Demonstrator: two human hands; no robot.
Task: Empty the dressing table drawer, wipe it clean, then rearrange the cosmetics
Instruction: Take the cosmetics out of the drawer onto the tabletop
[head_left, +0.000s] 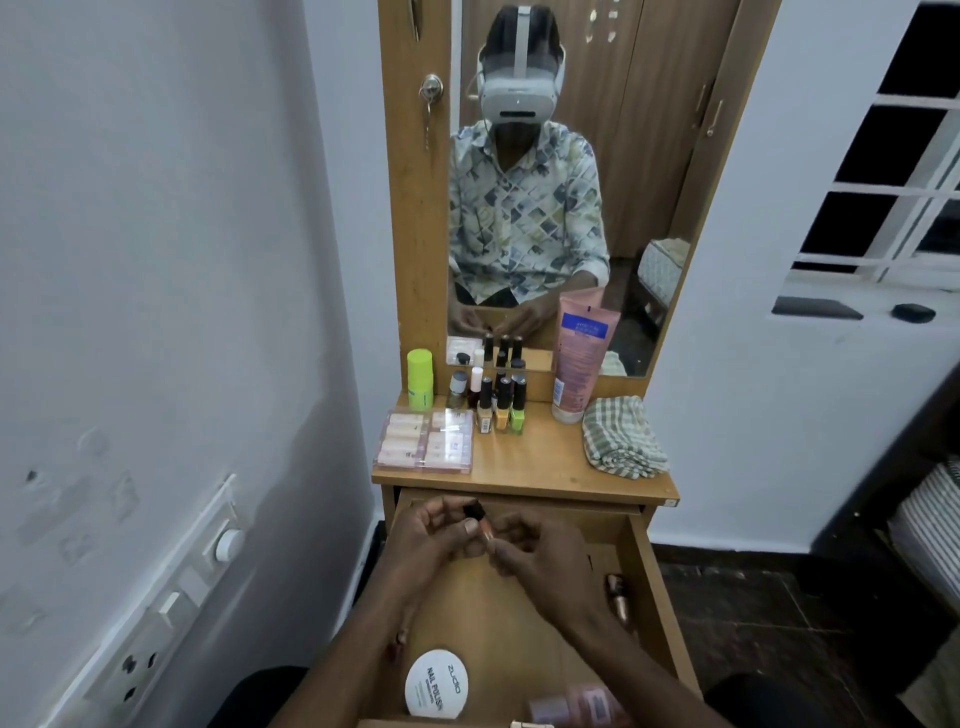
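fingers of the left hand curl in around the black cap of a small nail polish bottle, with the thumb pressed near its neck. the right hand pinches the peach glass body from the other side with its fingertips. both hands grip the bottle, which is tilted, over the back half of the open drawer, just below the front edge of the dressing table top.

in the drawer, a white round tub marked nail polish lies near the front edge, with a pink container beside it toward the front right corner. a copper bottle lies against the right wall. a small reddish item sits by the left wall, partly hidden by the left forearm.

on the top, a clear box of pale pink pieces fills the front left corner. a green bottle stands at the back left, and a cluster of small bottles stands at the back middle. a tall pink tube stands against the mirror, and a folded checked cloth lies by the right edge.
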